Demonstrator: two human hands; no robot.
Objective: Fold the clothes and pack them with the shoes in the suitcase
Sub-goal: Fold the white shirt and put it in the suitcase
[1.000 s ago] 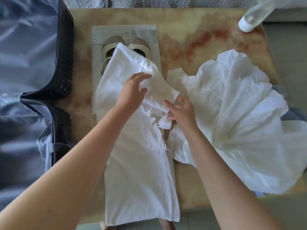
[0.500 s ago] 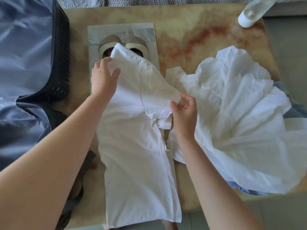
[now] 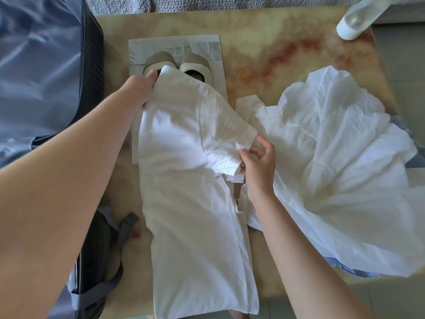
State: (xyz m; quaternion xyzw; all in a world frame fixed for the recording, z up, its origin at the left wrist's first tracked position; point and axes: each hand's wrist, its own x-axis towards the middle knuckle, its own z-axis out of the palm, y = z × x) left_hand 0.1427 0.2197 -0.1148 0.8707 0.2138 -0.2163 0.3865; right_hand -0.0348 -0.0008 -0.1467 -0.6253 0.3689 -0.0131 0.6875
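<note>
A white T-shirt (image 3: 190, 192) lies folded into a long strip down the middle of the table, its top end draped over a pair of beige shoes (image 3: 177, 64). My left hand (image 3: 140, 88) grips the shirt's upper left edge beside the left shoe. My right hand (image 3: 259, 164) pinches the folded sleeve at the shirt's right edge. The open suitcase (image 3: 41, 77), with blue-grey lining and a black ribbed shell, lies at the left. A crumpled white garment (image 3: 340, 171) is heaped at the right.
The shoes stand on a grey paper sheet (image 3: 207, 46) on the marbled table (image 3: 264, 47). A clear bottle with a white cap (image 3: 351, 26) lies at the table's far right corner. Blue fabric (image 3: 351, 271) peeks from under the heap. A grey strap (image 3: 124, 229) hangs from the suitcase.
My left hand moved from the shirt's middle up and left to its top left edge by the shoes. My right hand shifted slightly and now pinches the sleeve edge.
</note>
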